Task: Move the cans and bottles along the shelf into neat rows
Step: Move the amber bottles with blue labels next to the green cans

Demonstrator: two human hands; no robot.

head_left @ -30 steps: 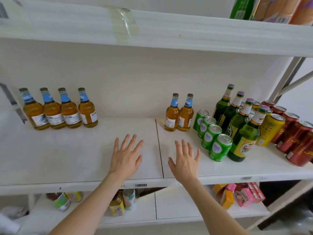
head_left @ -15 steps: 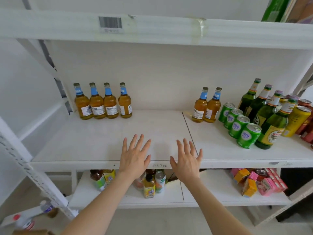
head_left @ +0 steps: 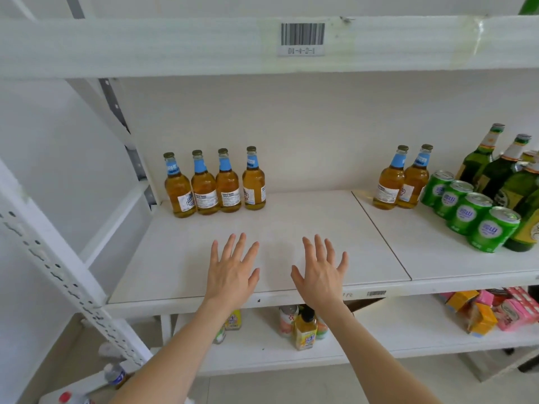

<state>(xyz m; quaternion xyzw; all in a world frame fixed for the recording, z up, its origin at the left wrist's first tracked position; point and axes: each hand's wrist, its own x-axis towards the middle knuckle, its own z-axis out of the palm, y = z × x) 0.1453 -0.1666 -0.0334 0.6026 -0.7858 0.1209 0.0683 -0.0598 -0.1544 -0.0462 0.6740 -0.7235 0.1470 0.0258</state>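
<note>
Four amber glass bottles with blue neck labels (head_left: 215,182) stand upright in a row at the back left of the white shelf board (head_left: 175,258), well apart from the left hand (head_left: 232,272) and right hand (head_left: 322,275), which lie side by side near the front edge, fingers straight and spread, gripping nothing. Two matching amber bottles (head_left: 404,179) stand back right, just beside a diagonal row of four green cans (head_left: 469,212). Dark green glass bottles (head_left: 493,167) behind the cans run off the right edge; count unclear.
</note>
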